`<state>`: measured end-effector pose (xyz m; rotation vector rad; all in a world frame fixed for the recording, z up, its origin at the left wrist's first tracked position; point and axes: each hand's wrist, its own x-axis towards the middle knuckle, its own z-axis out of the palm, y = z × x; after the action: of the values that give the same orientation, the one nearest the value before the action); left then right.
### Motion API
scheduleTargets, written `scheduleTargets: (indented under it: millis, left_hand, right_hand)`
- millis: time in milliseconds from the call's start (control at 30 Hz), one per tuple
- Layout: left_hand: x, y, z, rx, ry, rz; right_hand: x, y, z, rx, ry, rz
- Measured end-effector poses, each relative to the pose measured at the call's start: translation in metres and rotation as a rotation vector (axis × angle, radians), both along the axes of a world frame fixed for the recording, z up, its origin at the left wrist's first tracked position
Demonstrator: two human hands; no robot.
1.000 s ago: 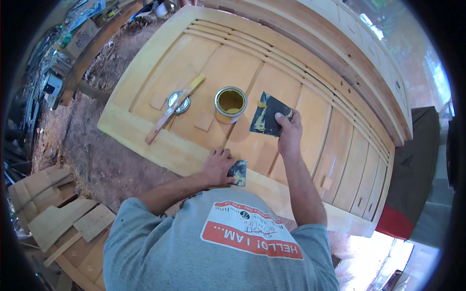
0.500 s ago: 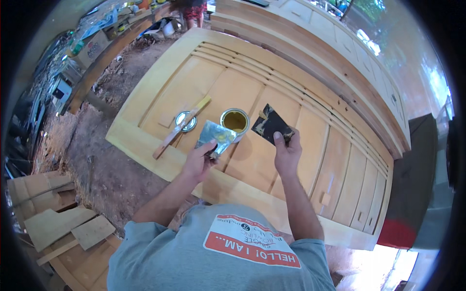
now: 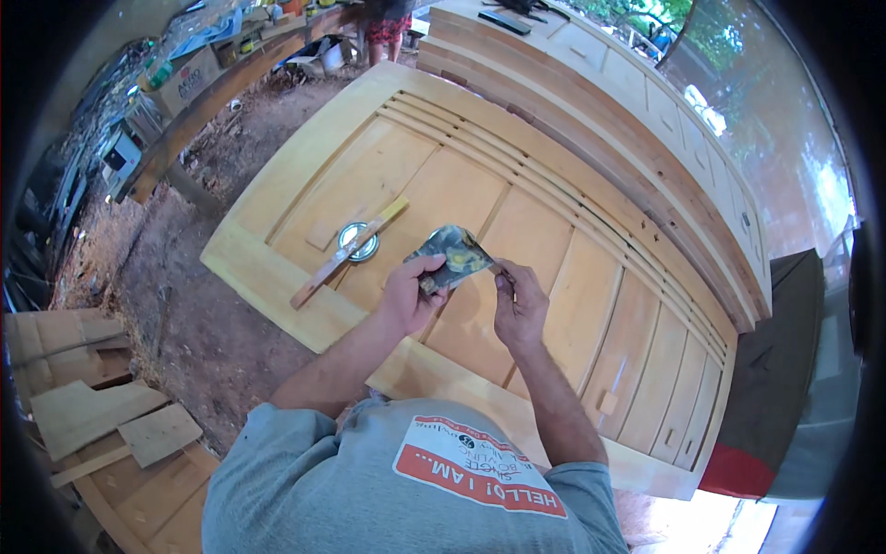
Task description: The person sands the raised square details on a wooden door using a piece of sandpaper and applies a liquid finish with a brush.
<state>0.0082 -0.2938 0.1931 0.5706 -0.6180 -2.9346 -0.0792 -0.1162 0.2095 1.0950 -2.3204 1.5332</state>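
My left hand point(image 3: 413, 297) holds a dark square spreader point(image 3: 454, 258) smeared with yellow paste. My right hand point(image 3: 519, 300) pinches the second spreader point(image 3: 496, 267), seen nearly edge-on at the first one's right corner. Behind my hands, the open tin shows only a sliver of rim, the rest hidden. To their left, a wooden stick point(image 3: 324, 270) with a yellow end lies across the round metal lid point(image 3: 365, 246). These rest on a large pale panelled wooden door point(image 3: 346, 175) with grooves and thin strips along its far side.
Stacked panels point(image 3: 646, 111) lie beyond the door. A cluttered bench point(image 3: 198, 106) stands at upper left, with another person's legs point(image 3: 386, 37) beside it. Wood offcuts point(image 3: 97, 415) lie at lower left on a dirt floor point(image 3: 212, 305). A dark covered object point(image 3: 766, 369) is at right.
My left hand has risen from the door's near edge with its spreader. My right hand has moved down and left, bringing the two spreaders together in front of the tin, now mostly hidden.
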Motion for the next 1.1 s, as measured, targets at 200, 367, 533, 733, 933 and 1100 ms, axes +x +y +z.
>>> scheduleTargets:
  millis: [200,367,533,733,933,1100]
  left_hand:
    - [-0.005,-0.024,-0.011,-0.126,0.008,0.013]
    - [0.000,-0.034,-0.023,-0.250,-0.126,-0.022]
    - [0.001,-0.030,-0.023,-0.313,-0.161,-0.041]
    - [0.005,-0.020,-0.020,-0.337,-0.233,-0.057]
    - [0.040,-0.026,-0.042,-0.439,-0.282,-0.092]
    - [0.074,-0.008,-0.084,-0.403,-0.362,-0.051]
  right_hand:
    - [0.003,0.008,-0.009,0.103,0.197,-0.037]
    - [-0.006,0.026,0.001,0.177,0.330,-0.121]
    - [-0.002,0.003,0.015,0.273,0.503,0.042]
    - [-0.042,-0.024,-0.007,0.425,0.458,-0.015]
    - [-0.056,-0.018,0.002,0.335,0.363,-0.078]
    - [-0.034,0.010,-0.005,0.105,-0.220,-0.241]
